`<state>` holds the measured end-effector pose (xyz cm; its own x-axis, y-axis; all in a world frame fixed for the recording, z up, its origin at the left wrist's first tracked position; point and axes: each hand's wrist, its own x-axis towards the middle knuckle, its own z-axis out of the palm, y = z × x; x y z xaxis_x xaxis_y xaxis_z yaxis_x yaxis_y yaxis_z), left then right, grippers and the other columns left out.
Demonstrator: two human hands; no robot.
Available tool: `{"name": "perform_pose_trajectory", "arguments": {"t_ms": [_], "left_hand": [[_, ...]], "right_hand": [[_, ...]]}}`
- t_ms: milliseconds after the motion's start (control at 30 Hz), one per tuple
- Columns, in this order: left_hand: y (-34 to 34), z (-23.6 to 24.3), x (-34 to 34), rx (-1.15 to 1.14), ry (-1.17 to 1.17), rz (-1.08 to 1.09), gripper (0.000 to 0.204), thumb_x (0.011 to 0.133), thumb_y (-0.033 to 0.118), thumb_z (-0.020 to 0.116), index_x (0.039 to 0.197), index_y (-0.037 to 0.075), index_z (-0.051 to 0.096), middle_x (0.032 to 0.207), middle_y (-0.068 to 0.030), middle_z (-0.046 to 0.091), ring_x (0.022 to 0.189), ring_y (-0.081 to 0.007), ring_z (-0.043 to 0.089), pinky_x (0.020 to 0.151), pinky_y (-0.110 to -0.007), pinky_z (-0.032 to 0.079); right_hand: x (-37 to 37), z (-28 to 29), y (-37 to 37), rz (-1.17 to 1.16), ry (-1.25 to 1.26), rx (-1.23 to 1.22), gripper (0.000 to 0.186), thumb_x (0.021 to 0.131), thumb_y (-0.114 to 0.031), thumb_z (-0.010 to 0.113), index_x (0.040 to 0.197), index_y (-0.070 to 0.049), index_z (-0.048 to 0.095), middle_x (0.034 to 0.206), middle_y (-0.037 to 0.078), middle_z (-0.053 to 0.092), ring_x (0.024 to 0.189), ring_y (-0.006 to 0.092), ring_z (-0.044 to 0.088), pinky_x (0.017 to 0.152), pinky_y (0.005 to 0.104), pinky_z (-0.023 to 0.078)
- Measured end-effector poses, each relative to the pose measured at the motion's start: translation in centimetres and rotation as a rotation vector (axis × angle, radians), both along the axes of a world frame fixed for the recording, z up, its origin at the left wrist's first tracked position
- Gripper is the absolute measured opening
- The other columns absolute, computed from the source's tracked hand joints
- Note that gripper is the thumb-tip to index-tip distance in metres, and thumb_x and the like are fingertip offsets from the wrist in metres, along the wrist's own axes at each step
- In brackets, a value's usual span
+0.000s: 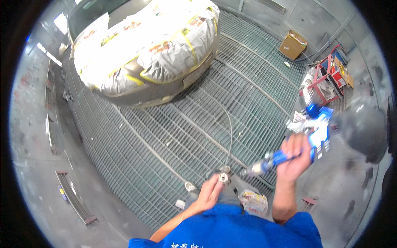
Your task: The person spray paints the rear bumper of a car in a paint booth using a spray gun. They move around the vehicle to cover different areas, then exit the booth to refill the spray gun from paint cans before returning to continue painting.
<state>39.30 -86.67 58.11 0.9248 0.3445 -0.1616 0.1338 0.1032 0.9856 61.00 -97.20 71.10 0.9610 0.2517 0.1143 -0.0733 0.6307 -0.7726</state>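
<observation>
My left hand (210,193) is closed around the metal end fitting of an air hose (231,136), and the round fitting (223,178) sticks out past my fingers. My right hand (295,156) grips a blue spray gun (280,158) at the right, fingers wrapped round it. A blue-and-white part of the gun (320,134) beyond my fist is blurred and washed out by glare. The gun's lower end points toward the hose fitting, with a gap between the two.
A car end (161,93) masked with plastic sheeting and yellow tape stands at the upper left on the grated floor (136,136). At the right are a red metal cart (326,80) and a cardboard box (293,44). A clear bag (253,201) lies near my feet.
</observation>
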Motion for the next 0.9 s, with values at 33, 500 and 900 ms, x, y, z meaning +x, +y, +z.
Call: {"name": "perform_pose_trajectory", "arguments": {"t_ms": [33,500,900], "left_hand": [[0.5,0.8,0.0,0.040,-0.054,0.065,0.031,0.104,0.026,0.048,0.124,0.005,0.058,0.092,-0.0062,0.063,0.078,-0.0147,0.058,0.073,-0.031,0.049],[3.3,9.5,-10.7,0.249,-0.633,0.244,0.038,0.085,0.016,0.077,0.118,0.003,0.065,0.096,-0.0121,0.071,0.067,-0.0257,0.066,0.059,-0.033,0.051],[2.4,16.9,-17.6,0.099,-0.592,0.531,0.037,0.085,0.011,0.078,0.116,-0.005,0.064,0.086,-0.0165,0.071,0.065,-0.0232,0.069,0.056,-0.028,0.053]], "right_hand": [[-0.7,2.8,1.2,0.026,-0.057,0.032,0.025,0.104,-0.018,0.045,0.079,-0.013,0.046,0.061,-0.007,0.033,0.051,0.0057,0.034,0.053,0.0240,0.034],[-15.9,16.5,9.1,0.506,-0.315,0.184,0.023,0.106,-0.014,0.039,0.083,-0.014,0.042,0.061,-0.007,0.036,0.048,0.0032,0.030,0.049,0.0198,0.031],[-19.9,20.7,17.2,1.139,-0.207,0.702,0.064,0.094,-0.002,0.048,0.150,0.011,0.019,0.057,-0.005,0.040,0.044,0.0014,0.036,0.032,0.0138,0.034]]}}
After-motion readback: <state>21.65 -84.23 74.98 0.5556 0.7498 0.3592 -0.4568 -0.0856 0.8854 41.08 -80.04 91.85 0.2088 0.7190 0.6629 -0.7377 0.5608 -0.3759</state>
